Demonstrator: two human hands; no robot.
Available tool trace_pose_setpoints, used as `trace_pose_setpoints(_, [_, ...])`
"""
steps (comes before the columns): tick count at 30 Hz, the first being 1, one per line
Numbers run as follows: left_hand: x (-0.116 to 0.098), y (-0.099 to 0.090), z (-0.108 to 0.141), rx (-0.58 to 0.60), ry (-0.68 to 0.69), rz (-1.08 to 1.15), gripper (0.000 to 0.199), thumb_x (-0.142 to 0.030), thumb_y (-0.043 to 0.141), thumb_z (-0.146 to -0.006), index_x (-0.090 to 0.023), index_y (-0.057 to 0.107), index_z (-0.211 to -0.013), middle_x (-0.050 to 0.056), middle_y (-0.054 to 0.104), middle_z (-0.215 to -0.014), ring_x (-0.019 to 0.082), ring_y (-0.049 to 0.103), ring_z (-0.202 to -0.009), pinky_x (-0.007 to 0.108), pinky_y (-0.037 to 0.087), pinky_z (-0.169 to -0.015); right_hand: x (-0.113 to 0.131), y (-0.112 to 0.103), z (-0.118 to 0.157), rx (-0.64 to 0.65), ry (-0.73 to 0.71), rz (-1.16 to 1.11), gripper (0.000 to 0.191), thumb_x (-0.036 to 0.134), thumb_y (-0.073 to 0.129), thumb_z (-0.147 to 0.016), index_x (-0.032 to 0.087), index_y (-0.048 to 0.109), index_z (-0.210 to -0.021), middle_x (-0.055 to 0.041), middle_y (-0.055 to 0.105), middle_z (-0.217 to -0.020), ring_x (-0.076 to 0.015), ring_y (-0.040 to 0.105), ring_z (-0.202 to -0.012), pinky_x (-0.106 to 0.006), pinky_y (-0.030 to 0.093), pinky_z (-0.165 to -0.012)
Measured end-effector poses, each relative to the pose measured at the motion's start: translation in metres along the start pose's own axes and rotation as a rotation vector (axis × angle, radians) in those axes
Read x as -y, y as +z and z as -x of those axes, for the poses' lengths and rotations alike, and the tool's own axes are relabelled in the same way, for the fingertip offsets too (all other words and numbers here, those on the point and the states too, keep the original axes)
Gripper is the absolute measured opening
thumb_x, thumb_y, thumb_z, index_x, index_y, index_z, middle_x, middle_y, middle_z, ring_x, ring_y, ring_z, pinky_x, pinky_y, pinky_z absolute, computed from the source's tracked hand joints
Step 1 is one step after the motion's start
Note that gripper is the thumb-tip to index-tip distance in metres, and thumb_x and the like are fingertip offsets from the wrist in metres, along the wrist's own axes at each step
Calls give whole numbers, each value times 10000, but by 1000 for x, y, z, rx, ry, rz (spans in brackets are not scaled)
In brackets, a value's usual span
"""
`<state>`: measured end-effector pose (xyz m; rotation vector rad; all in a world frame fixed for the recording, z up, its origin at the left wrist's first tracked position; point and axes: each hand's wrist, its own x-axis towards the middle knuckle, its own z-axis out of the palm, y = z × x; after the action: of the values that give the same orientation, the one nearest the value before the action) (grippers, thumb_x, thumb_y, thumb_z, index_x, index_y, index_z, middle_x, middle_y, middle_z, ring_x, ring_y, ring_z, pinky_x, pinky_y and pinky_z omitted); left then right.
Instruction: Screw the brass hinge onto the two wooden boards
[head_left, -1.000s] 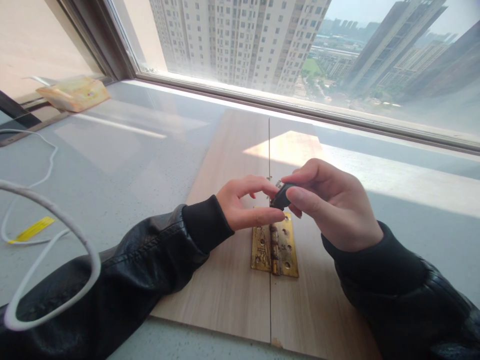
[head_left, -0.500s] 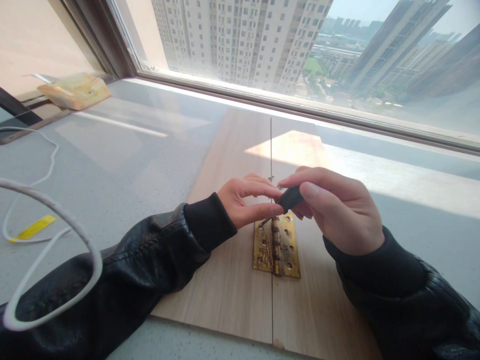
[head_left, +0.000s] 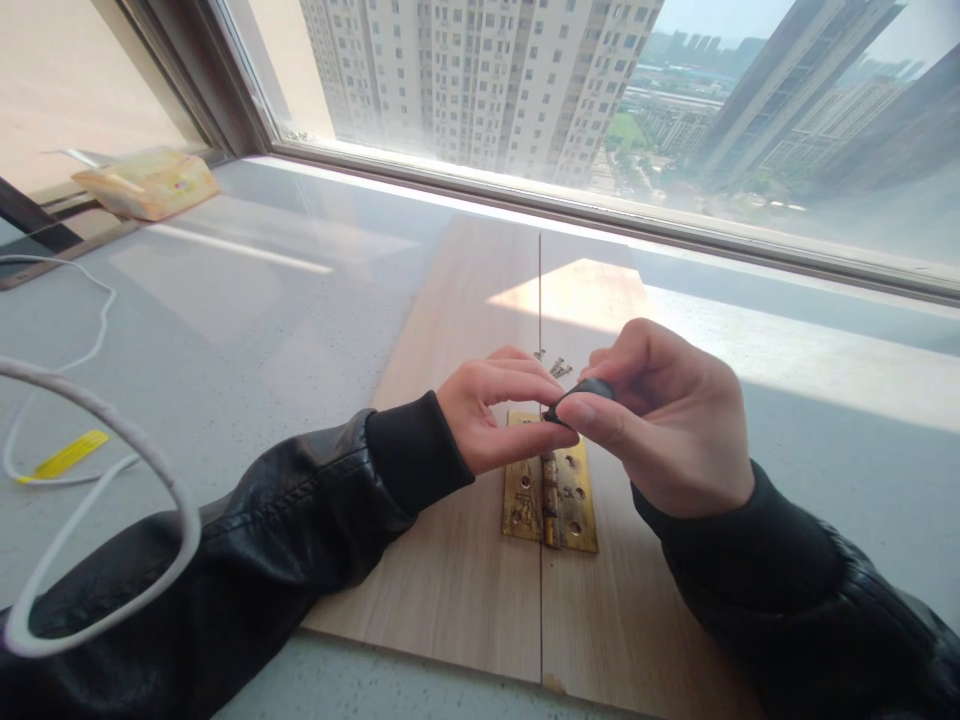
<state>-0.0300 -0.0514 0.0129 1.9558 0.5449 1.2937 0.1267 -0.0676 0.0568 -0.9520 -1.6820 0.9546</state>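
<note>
Fingers of the right hand (head_left: 675, 420) pinch a small black thing (head_left: 598, 390) by its fat end. Fingers of the left hand (head_left: 491, 405) are narrow around its thin end, but I can't tell if they grip it. It sits above the gold hinge (head_left: 550, 500), which lies toward 6 o'clock on the wood boards (head_left: 450, 560). Little screws (head_left: 559, 368) lie toward 11 o'clock. The black thing looks light, stiff and maybe a bit slippery, so its fat end seems best to hold, with a gentle pinch.
</note>
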Motion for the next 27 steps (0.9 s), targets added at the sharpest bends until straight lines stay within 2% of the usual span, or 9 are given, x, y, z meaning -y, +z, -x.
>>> trace_pose_setpoints(5, [2, -4, 1, 127, -84, 148, 164, -292, 563, -822, -208, 695, -870, 38, 703, -893, 179, 588, -887, 374, 419, -905, 2, -8, -2, 164, -26, -34, 170, 363, 562, -844, 221, 619, -920, 18, 525, -631, -106, 467, -540, -273, 355, -478])
trace_pose_setpoints(8, [1, -6, 3, 146, -106, 178, 197, -280, 526, -842, -195, 687, -917, 61, 689, -947, 188, 587, -938, 379, 416, -917, 7, -15, -4, 220, -30, 41, 119, 295, 566, -846, 218, 648, -884, 8, 551, -651, -100, 466, -537, -265, 344, -463])
trace_pose_setpoints(11, [-2, -5, 4, 65, -155, 127, 275, -364, 654, -737, -185, 665, -945, 68, 671, -929, 207, 587, -902, 376, 439, -834, 9, -15, -5, 186, -21, 52, 91, 303, 645, -785, 217, 617, -777, 7, 585, -655, -98, 481, -529, -260, 345, -450])
trace_pose_setpoints(14, [-5, -3, 4, -22, -181, 52, 410, -378, 792, -561, -176, 642, -884, 40, 651, -816, 187, 575, -786, 334, 443, -721, 5, -9, -4, 87, 14, 45, 212, 311, 742, -686, 223, 549, -685, 33, 533, -578, -94, 450, -489, -256, 328, -426])
trace_pose_setpoints(17, [-5, -1, 2, -62, -153, 14, 234, -278, 752, -635, -162, 637, -801, 32, 640, -764, 163, 568, -746, 311, 443, -689, 3, -4, -2, 15, -4, 99, 268, 316, 780, -636, 220, 533, -675, 39, 498, -578, -89, 426, -492, -255, 308, -420])
trace_pose_setpoints(20, [-1, -1, 2, 2, -114, 89, 152, -272, 680, -720, -167, 668, -829, 46, 656, -800, 171, 581, -798, 335, 457, -751, 7, -7, -3, 123, -31, 92, 179, 367, 675, -750, 221, 594, -813, 29, 500, -613, -91, 442, -514, -259, 342, -442])
trace_pose_setpoints(23, [2, -2, 4, 79, -117, 173, 159, -290, 609, -786, -181, 684, -874, 60, 674, -859, 183, 580, -871, 365, 444, -823, 12, -20, -7, 289, -21, 107, 149, 317, 587, -827, 231, 639, -936, 12, 537, -660, -97, 472, -557, -256, 369, -465])
trace_pose_setpoints(25, [2, -3, 6, 79, -174, 187, 181, -308, 594, -793, -190, 673, -905, 62, 673, -917, 186, 574, -893, 362, 436, -804, 13, -27, -9, 371, -31, 141, 137, 287, 588, -827, 234, 660, -931, -7, 591, -725, -112, 511, -612, -265, 398, -500])
trace_pose_setpoints(27, [-1, -4, 6, 59, -221, 155, 250, -355, 650, -737, -189, 653, -923, 55, 664, -930, 187, 567, -881, 347, 417, -765, 12, -29, -10, 382, -32, 158, 108, 286, 625, -797, 223, 655, -880, -12, 618, -740, -123, 540, -627, -275, 422, -523])
